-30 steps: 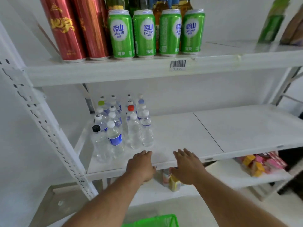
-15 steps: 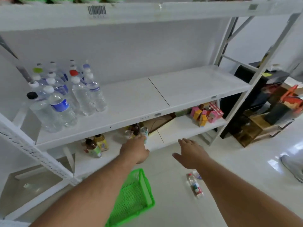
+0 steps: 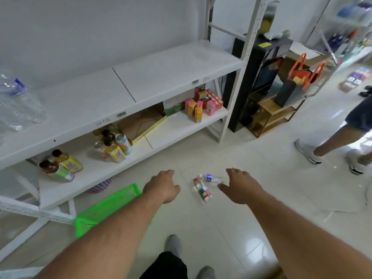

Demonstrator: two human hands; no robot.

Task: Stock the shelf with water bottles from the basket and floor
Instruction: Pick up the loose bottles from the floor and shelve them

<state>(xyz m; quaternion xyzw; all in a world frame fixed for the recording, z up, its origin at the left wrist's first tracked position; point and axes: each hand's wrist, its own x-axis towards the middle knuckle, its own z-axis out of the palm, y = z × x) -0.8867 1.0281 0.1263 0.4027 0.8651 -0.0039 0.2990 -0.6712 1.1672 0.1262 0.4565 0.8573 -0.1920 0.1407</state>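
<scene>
Head view: two clear plastic bottles (image 3: 203, 188) lie on glossy tile floor (image 3: 261, 198).

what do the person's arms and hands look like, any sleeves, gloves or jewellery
Both forearms are bare as far as the frame shows, with no sleeve in view. The left hand and the right hand wear no gloves, and no watch, bracelet or ring shows on either wrist or on the fingers. Only the backs of the hands are visible.
</scene>
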